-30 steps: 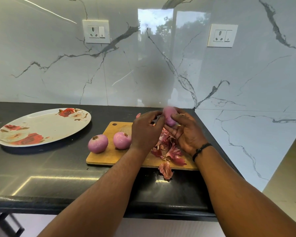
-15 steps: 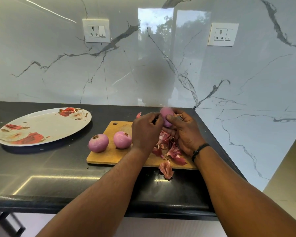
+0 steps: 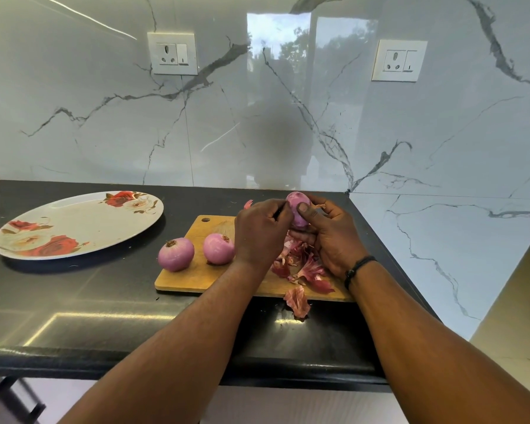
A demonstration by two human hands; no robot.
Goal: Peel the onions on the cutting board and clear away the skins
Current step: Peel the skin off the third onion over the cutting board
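Head view: right hand (image 3: 334,237) curled round an onion (image 3: 298,213), thumb on its near side, held above the cutting board's (image 3: 196,275) far right. Left hand (image 3: 262,232) fingers curled, pinching at onion's left side. Two peeled onions (image 3: 196,250) on board's left; skins (image 3: 300,267) piled under hands, worktop (image 3: 104,301) beneath.

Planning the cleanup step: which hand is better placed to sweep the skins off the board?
Probably the right hand: it sits directly over the skins, though it grips the onion. The left hand is farther off.
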